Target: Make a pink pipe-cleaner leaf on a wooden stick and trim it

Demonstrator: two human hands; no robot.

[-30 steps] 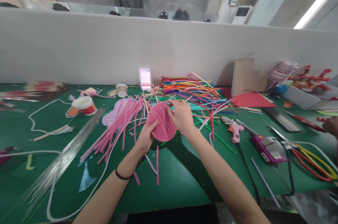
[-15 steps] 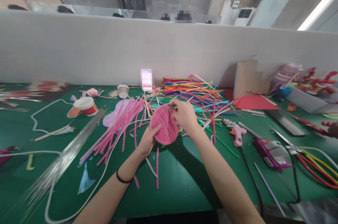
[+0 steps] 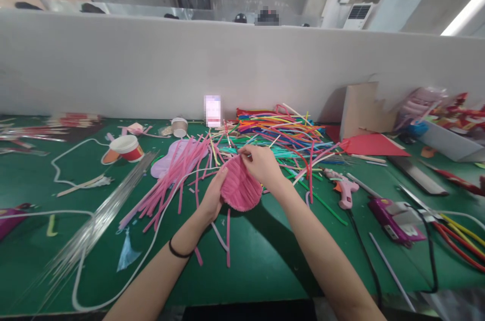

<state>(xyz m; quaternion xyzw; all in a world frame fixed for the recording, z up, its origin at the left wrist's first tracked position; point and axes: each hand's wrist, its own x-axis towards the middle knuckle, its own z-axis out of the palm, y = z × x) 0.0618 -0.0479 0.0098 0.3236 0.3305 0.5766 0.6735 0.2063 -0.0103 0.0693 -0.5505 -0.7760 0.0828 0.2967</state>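
A round pink fuzzy piece (image 3: pixel 242 187), ribbed as if made of pipe cleaners laid side by side, is held up above the table. My left hand (image 3: pixel 214 195) grips its left edge, thumb on the near face and fingers behind. My right hand (image 3: pixel 261 163) pinches at its top edge; what lies between those fingertips is too small to make out. Behind the piece lies a pile of many-coloured pipe cleaners (image 3: pixel 280 129). To the left, pink pipe cleaners (image 3: pixel 170 179) rest across a lilac flat shape (image 3: pixel 162 163).
A pink glue gun (image 3: pixel 345 190), a purple power strip (image 3: pixel 394 220) and scissors (image 3: pixel 420 202) lie on the right. On the left are a paper cup (image 3: pixel 129 148), a bundle of thin wires (image 3: pixel 102 215), a white cable (image 3: pixel 151 240) and a blue tassel (image 3: pixel 127 250). A phone (image 3: pixel 212 111) stands at the back.
The pink piece has tilted, its top leaning away and its lower edge swinging right. My left thumb has shifted up along its edge, while my right hand keeps pinching the top.
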